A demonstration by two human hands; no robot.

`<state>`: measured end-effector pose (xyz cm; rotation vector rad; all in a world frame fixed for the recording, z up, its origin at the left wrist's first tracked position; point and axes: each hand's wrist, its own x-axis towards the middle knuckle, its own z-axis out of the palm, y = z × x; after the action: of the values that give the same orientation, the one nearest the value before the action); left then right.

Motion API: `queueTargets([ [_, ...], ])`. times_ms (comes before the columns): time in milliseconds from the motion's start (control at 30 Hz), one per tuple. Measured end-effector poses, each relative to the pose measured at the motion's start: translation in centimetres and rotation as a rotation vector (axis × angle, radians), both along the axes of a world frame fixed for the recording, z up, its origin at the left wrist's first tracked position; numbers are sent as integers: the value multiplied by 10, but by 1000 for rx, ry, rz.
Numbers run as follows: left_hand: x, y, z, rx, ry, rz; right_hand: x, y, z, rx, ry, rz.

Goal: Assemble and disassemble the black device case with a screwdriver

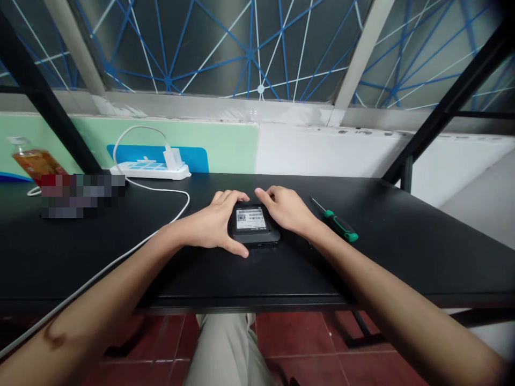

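Note:
A black, round-cornered electronic device (pixel 274 236) lies flat on the dark desk, its white label with a QR code and barcodes facing up. Around its left side is my left hand (pixel 215 222), thumb at the front corner and fingers at the back edge. My right hand (pixel 286 206) is against the back right side of the device. Its thumb points left past the back edge, and its other fingers are curled and mostly hidden. What they hold, if anything, does not show. To the right of that hand lies a green and black screwdriver (pixel 341 225), tip pointing away.
A white power strip (pixel 151 170) with a plugged-in charger (pixel 173 159) stands at the back left. Its white cable (pixel 120 256) runs under my left forearm. An orange drink bottle (pixel 38 163) and a blurred-out item (pixel 82 195) are at the far left. Black frame posts rise at both sides.

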<state>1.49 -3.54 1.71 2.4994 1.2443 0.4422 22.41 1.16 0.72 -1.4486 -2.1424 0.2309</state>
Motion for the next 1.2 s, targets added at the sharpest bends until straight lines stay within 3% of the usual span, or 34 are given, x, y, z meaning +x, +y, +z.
queueTargets([
  [1033, -6, -3, 8, 7, -16, 3, 6, -7, 6, 23, -164, 299],
  [1200, -7, -4, 9, 15, -29, -21, 5, -7, 4, 41, -134, 253],
])
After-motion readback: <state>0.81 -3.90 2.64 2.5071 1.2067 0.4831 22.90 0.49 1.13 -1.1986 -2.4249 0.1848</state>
